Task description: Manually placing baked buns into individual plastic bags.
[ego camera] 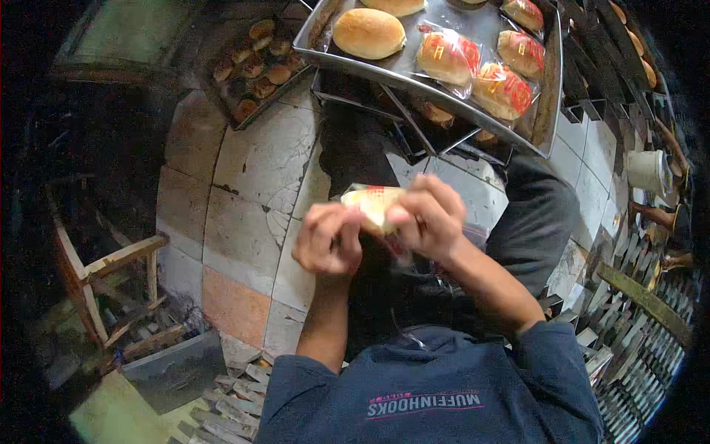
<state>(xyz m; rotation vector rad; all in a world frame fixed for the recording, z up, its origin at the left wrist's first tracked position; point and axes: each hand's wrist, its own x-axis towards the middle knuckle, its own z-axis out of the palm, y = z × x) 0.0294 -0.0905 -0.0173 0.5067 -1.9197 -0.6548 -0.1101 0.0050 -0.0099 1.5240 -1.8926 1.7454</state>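
Note:
A bread roll in a clear plastic wrapper with red print is held above my lap. My left hand grips its near left end, and my right hand pinches its right end; both are slightly blurred. Beyond the hands stands a metal tray with an unwrapped bread roll at its left. Several wrapped rolls lie on the tray's right side, among them a wrapped bread roll near the middle. Clear plastic wrappers rest by my right thigh, partly hidden by my forearm.
A dark tray of browned buns is on the tiled floor at upper left. A metal stand is under the near tray. At left are a wooden frame and a grey bin. A white bucket and slatted racks are at right.

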